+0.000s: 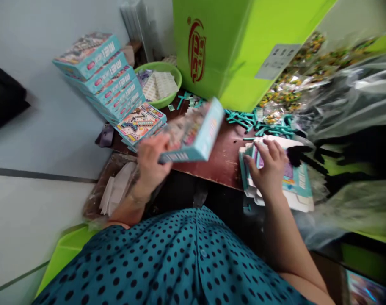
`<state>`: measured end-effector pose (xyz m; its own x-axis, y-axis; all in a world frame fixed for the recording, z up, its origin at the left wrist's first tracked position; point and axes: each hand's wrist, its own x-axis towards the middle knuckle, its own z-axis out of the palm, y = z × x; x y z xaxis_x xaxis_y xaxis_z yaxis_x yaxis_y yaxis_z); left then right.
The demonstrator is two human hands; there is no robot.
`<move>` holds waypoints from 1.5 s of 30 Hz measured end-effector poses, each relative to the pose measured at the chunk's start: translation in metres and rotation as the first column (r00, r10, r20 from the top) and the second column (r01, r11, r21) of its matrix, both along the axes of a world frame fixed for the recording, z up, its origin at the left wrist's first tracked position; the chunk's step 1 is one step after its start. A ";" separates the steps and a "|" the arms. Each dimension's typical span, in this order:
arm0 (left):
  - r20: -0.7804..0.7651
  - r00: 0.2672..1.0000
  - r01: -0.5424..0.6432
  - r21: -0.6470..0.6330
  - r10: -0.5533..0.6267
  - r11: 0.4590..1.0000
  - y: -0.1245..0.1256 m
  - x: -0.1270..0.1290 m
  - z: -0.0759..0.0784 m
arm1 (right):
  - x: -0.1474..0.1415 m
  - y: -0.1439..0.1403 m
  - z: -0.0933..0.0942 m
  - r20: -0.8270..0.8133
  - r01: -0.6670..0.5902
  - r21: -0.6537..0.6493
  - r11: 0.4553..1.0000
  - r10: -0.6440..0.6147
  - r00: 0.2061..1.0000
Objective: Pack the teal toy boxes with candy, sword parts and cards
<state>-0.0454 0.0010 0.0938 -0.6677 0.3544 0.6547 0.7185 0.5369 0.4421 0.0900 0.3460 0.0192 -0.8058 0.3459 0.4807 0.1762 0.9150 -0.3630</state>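
Your left hand [151, 163] at frame centre, fingers clamped on a blurred teal box [193, 133] lifted over the brown board [223, 159], your right hand [269, 167] centre right, fingers spread flat on stacked carton blanks [296, 186], boxes [107, 78] piled upper left, green carton [240, 46] top centre.

Left hand [151, 163] raised and gripping, right hand [269, 167] pressing flat.

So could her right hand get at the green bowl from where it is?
Probably not easily: the right hand rests on flat cartons, and the left hand with its box sits between it and the green bowl.
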 end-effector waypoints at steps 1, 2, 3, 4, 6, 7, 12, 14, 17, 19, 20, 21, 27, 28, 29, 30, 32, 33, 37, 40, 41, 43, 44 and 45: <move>-0.083 0.993 -0.092 -0.092 0.085 0.991 -0.010 -0.009 0.023 | 0.014 0.008 -0.008 0.096 0.101 0.017 0.995 -0.103 0.990; -0.122 0.975 -0.204 -0.169 0.185 0.964 -0.018 -0.022 0.041 | 0.028 0.012 -0.016 0.203 0.179 0.035 0.983 -0.182 0.962; -0.100 0.953 -0.301 -0.236 0.285 0.924 -0.023 -0.035 0.052 | 0.040 0.013 -0.025 0.308 0.230 0.054 0.972 -0.236 0.922; -0.057 0.941 -0.335 -0.290 0.333 0.897 -0.025 -0.048 0.056 | 0.051 0.010 -0.035 0.398 0.264 0.069 0.962 -0.270 0.877; 0.059 0.943 -0.289 -0.337 0.327 0.896 -0.023 -0.068 0.049 | 0.065 0.000 -0.052 0.506 0.296 0.088 0.951 -0.299 0.809; 0.097 0.951 -0.249 -0.322 0.293 0.913 -0.020 -0.075 0.042 | 0.069 -0.006 -0.059 0.518 0.305 0.091 0.948 -0.307 0.798; 0.106 0.988 -0.097 -0.137 0.112 0.986 0.013 -0.066 -0.003 | 0.075 -0.022 -0.064 0.376 0.313 0.056 0.948 -0.310 0.873; 0.286 0.951 0.132 -0.024 -0.119 0.991 0.046 -0.042 -0.028 | 0.078 -0.026 -0.056 0.285 0.284 0.033 0.958 -0.281 0.916; 0.784 0.407 0.410 0.302 -0.469 0.860 0.116 0.009 -0.072 | 0.084 -0.045 -0.041 0.157 0.199 -0.012 0.980 -0.195 0.968; 0.847 -0.060 0.290 0.521 -0.528 0.803 0.164 0.038 -0.097 | 0.087 -0.065 -0.032 0.081 0.114 -0.048 0.992 -0.110 0.991; 0.811 -0.175 0.183 0.584 -0.559 0.791 0.186 0.048 -0.105 | 0.087 -0.073 -0.028 0.051 0.055 -0.071 0.996 -0.051 0.997; 0.782 -0.204 0.061 0.610 -0.589 0.790 0.205 0.054 -0.111 | 0.087 -0.078 -0.025 0.029 -0.007 -0.098 0.995 0.010 1.000; 0.740 -0.056 -0.041 0.669 -0.670 0.742 0.240 0.047 -0.108 | 0.066 -0.029 -0.024 0.008 0.299 -0.296 0.907 -0.311 0.950; 0.737 -0.048 -0.028 0.674 -0.674 0.739 0.237 0.046 -0.106 | 0.060 -0.017 -0.025 0.030 0.360 -0.350 0.865 -0.374 0.927; 0.737 -0.037 -0.037 0.674 -0.675 0.737 0.233 0.047 -0.105 | 0.054 -0.007 -0.026 0.051 0.381 -0.402 0.832 -0.396 0.917; 0.738 -0.019 -0.062 0.672 -0.674 0.738 0.231 0.048 -0.104 | 0.048 -0.001 -0.026 0.061 0.374 -0.447 0.812 -0.390 0.919; 0.740 0.022 -0.102 0.671 -0.672 0.735 0.230 0.052 -0.101 | 0.040 0.005 -0.027 0.039 0.344 -0.491 0.801 -0.374 0.927; 0.737 0.039 -0.093 0.675 -0.675 0.732 0.233 0.054 -0.099 | 0.039 0.006 -0.027 0.019 0.345 -0.493 0.799 -0.386 0.922; 0.677 0.170 0.069 0.717 -0.716 0.694 0.262 0.059 -0.090 | 0.049 0.016 -0.022 -0.027 0.390 -0.480 0.786 -0.457 0.889; 0.576 0.331 0.127 0.758 -0.748 0.640 0.288 0.059 -0.087 | 0.059 0.030 -0.016 -0.089 0.419 -0.402 0.814 -0.491 0.867; 0.541 0.378 0.145 0.767 -0.751 0.625 0.296 0.059 -0.089 | 0.061 0.033 -0.013 -0.113 0.432 -0.359 0.827 -0.499 0.859; 0.496 0.461 0.192 0.754 -0.736 0.629 0.308 0.057 -0.094 | 0.061 0.039 -0.006 -0.148 0.469 -0.275 0.839 -0.519 0.842; 0.496 0.486 0.209 0.733 -0.719 0.647 0.313 0.056 -0.097 | 0.060 0.041 -0.002 -0.158 0.487 -0.240 0.840 -0.528 0.834; 0.506 0.508 0.212 0.710 -0.697 0.671 0.316 0.053 -0.099 | 0.058 0.042 0.003 -0.164 0.498 -0.212 0.841 -0.532 0.830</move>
<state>0.0079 0.3167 -0.0048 -0.8106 0.5368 0.2339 0.1102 -0.2524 0.9613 0.1483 0.3881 0.0218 -0.3767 0.7656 0.5215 0.5106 0.6414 -0.5727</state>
